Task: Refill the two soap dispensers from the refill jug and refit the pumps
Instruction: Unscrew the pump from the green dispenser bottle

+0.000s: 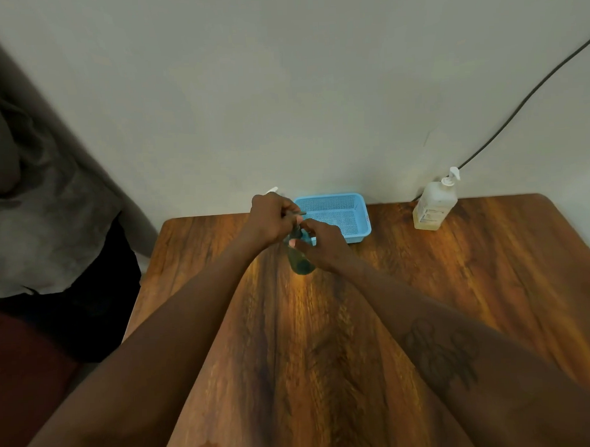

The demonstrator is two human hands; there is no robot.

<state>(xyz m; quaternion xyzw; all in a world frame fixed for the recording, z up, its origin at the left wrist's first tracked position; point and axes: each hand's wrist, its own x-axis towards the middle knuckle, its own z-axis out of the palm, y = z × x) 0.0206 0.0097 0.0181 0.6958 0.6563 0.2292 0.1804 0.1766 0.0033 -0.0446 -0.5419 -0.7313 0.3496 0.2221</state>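
Observation:
A small clear dispenser bottle (301,264) with blue-green liquid in its base stands near the middle of the wooden table (423,285). My right hand (317,244) is wrapped around its upper part. My left hand (274,218) grips the pump (298,216) at the bottle's top; the pump is mostly hidden by my fingers. A second dispenser (435,206), white and translucent with yellowish liquid low inside and a white pump fitted, stands at the back right by the wall. A white tip (272,190) shows behind my left hand; what it belongs to is hidden.
A light blue perforated plastic basket (350,206) sits against the wall right behind my hands. A black cable (517,108) runs down the wall to the table's back right. Grey cloth (35,199) hangs beside the table's left edge.

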